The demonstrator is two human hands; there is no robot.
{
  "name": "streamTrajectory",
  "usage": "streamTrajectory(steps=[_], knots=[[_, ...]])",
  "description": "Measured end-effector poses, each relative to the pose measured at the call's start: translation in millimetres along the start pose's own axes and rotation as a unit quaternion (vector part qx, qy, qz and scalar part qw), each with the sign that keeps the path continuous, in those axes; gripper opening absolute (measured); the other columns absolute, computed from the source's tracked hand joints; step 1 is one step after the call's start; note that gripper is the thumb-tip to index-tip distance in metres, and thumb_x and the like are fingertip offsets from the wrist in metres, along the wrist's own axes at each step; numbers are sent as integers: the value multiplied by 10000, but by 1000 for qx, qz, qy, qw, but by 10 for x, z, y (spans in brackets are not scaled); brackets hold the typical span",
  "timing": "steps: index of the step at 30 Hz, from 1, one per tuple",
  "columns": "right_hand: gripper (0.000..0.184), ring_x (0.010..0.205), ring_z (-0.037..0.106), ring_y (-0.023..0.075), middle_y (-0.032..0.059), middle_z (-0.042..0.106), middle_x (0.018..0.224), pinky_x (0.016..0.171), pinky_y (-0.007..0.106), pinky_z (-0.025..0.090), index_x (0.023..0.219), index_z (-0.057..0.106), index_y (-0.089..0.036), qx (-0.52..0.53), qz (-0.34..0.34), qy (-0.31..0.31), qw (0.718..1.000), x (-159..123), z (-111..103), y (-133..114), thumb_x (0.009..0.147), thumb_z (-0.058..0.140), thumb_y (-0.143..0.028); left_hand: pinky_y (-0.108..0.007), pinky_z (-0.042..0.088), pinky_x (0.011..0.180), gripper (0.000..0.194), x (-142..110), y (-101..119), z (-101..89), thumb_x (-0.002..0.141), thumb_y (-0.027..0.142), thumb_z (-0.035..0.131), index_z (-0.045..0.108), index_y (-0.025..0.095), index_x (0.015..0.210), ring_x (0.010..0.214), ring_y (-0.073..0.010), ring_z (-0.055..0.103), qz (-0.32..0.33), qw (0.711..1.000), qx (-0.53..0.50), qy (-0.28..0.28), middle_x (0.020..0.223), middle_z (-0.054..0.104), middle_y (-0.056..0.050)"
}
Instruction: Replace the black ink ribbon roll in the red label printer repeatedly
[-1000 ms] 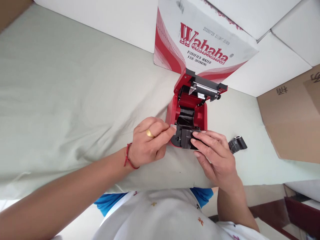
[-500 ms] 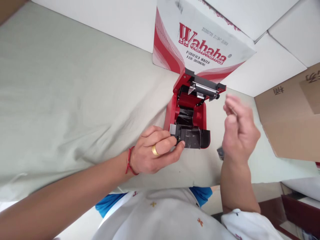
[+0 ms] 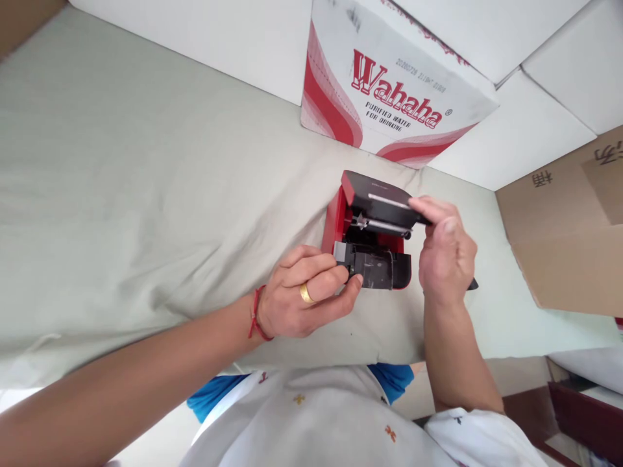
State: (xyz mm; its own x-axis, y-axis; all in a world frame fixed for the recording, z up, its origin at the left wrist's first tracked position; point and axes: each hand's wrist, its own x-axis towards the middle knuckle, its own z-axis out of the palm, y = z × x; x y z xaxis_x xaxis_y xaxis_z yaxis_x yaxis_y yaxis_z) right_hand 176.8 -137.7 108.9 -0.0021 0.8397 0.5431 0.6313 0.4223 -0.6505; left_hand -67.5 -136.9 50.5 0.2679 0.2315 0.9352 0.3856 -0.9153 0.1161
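A small red and black thermal printer (image 3: 377,269) stands on the cloth in front of me. Its lid (image 3: 377,188) is partly raised, with a metal bar and roller on the underside. The dark paper bay below shows only in part. My left hand (image 3: 306,292), wearing a gold ring and a red cord, is closed round the printer's front left corner. At the lid's front right edge, my right hand (image 3: 445,256) has its fingers on top and its thumb near the edge.
A white and red water carton (image 3: 389,97) stands behind the printer, against white boxes (image 3: 530,130). Brown cardboard (image 3: 569,227) rises at the right. Pale green cloth (image 3: 146,181) covers the table. A small dark object (image 3: 473,284) lies partly hidden behind my right wrist.
My right hand has moved left onto the printer's lid. The lid has swung down toward me from its upright position. My left hand keeps its hold on the corner.
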Motion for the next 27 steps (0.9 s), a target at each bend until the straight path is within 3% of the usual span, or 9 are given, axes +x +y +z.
streamTrajectory(steps=[3, 6, 11, 14, 17, 21, 24, 27], knots=[[326, 1243, 769, 288, 70, 830, 1202, 1135, 572, 609, 1218, 875, -323, -8, -39, 19, 999, -274, 41, 15, 1151, 558, -361, -319, 606, 803, 235, -24, 2, 10, 919, 4, 767, 785, 236, 946, 946, -168, 682, -3, 1000, -1, -7, 926, 732, -7], [326, 1279, 758, 295, 68, 842, 1214, 1141, 591, 602, 1289, 853, -332, -21, -64, 25, 997, -438, 99, 78, 1133, 568, -297, -328, 614, 820, 211, -14, -5, 11, 944, 15, 739, 779, 223, 951, 935, -170, 693, -4, 1000, -13, -14, 914, 737, -12], [376, 1282, 743, 320, 101, 819, 1234, 1123, 604, 597, 1344, 824, -308, -42, -105, 19, 993, -468, 116, 102, 1150, 513, -393, -322, 610, 796, 214, -9, -9, 7, 1012, 58, 656, 785, 225, 977, 897, -164, 684, 2, 1000, -3, -23, 894, 732, -9], [430, 1286, 730, 331, 123, 798, 1266, 1148, 620, 577, 1405, 788, -282, -75, -132, 14, 988, -465, 112, 68, 1153, 481, -446, -358, 618, 833, 271, -44, -27, 11, 1005, 57, 589, 787, 208, 1111, 954, -194, 724, -26, 999, -17, -21, 956, 762, -41], [442, 1268, 731, 334, 121, 796, 1252, 1145, 625, 575, 1420, 776, -282, -106, -139, 20, 984, -486, 127, 37, 1153, 461, -440, -394, 638, 936, 444, -64, -84, 9, 965, 31, 572, 735, 223, 1331, 1145, -234, 778, -63, 998, -16, -12, 1155, 831, -78], [455, 1254, 732, 341, 111, 803, 1262, 1124, 622, 582, 1441, 769, -304, -111, -129, 28, 985, -522, 159, 29, 1152, 445, -438, -447, 564, 1181, 665, -39, -175, -18, 961, -4, 521, 584, 246, 1574, 1362, -246, 772, -120, 990, 2, -71, 1321, 854, -57], [449, 1244, 735, 335, 104, 812, 1261, 1131, 606, 573, 1444, 773, -306, -106, -125, 36, 986, -540, 173, 34, 1148, 455, -419, -479, 460, 1309, 686, -6, -203, -30, 969, -38, 450, 565, 264, 1574, 1298, -209, 815, -141, 985, -12, -100, 1296, 871, -14], [443, 1218, 747, 318, 90, 821, 1247, 1148, 596, 551, 1437, 773, -316, -109, -124, 38, 986, -543, 176, 27, 1146, 443, -375, -460, 370, 1390, 617, 16, -213, -9, 993, -52, 398, 630, 256, 1475, 1207, -166, 846, -165, 982, -28, -83, 1244, 884, 9]])
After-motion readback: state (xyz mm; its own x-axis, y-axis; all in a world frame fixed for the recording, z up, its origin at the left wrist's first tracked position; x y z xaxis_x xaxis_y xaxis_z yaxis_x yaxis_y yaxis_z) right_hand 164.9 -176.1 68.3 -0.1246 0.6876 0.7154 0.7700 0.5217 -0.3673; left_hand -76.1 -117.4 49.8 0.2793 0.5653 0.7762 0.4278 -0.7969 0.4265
